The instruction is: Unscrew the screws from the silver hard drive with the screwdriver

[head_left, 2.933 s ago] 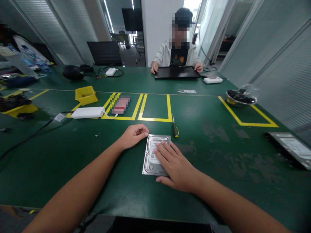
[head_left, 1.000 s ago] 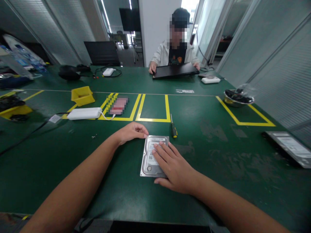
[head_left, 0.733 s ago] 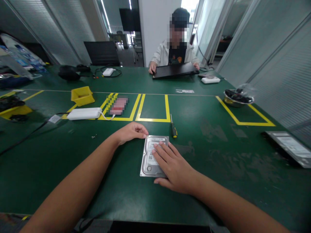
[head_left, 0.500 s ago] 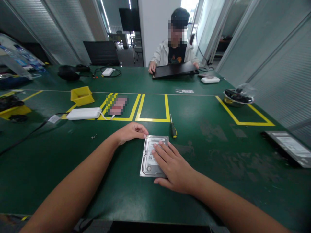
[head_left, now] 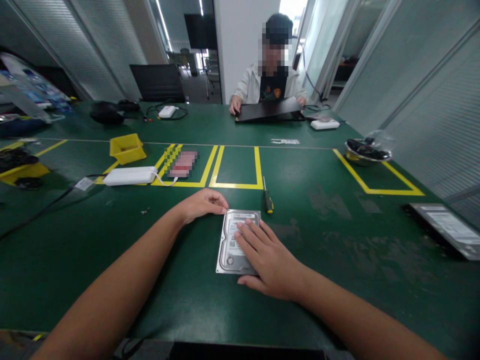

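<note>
Here the right hand [head_left: 267, 256] lies flat, fingers spread, pinning the hard drive [head_left: 234, 242] to the worktop [head_left: 337, 235]; the left hand [head_left: 202, 205], fingers curled and empty-looking, touches its eleven-o'clock corner. Steadying stage, seemingly; the screwdriver [head_left: 267, 198] at one o'clock needs fetching.

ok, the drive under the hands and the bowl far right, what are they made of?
Drive: looks like bare cast metal, matte silver, with a white paper label; the right hand lies flat on it, the left hand is at its far corner. Bowl: probably polished steel, judging by its bright shiny rim.
</note>
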